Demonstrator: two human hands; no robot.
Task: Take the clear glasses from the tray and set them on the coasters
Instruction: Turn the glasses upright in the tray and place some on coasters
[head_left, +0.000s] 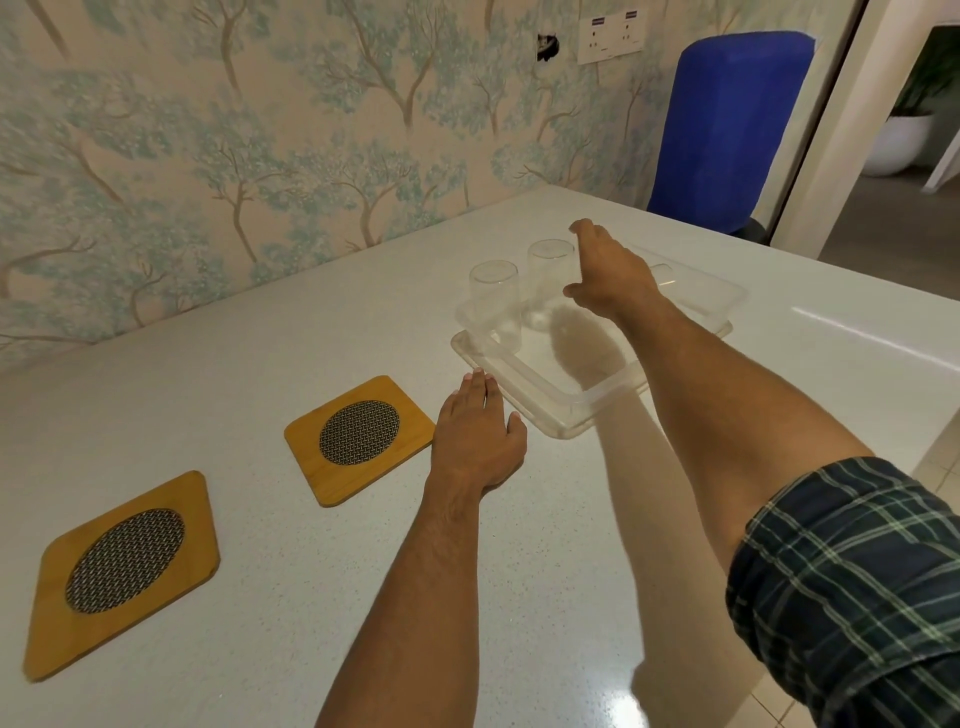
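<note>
Two clear glasses stand upside down in the far left part of a clear plastic tray (540, 410): the nearer glass (494, 304) and the farther glass (549, 280). My right hand (605, 270) reaches over the tray, fingers spread around the right side of the farther glass; whether it touches the glass I cannot tell. My left hand (475, 434) lies flat on the white table beside the tray's near left corner, holding nothing. Two wooden coasters with round mesh centres lie to the left: the nearer coaster (122, 569) and the farther coaster (359, 439). Both coasters are bare.
The white table (291, 332) runs back to a wall with tree-patterned wallpaper. A blue chair back (727, 130) stands behind the table's far right corner. The table's right edge drops off to a tiled floor.
</note>
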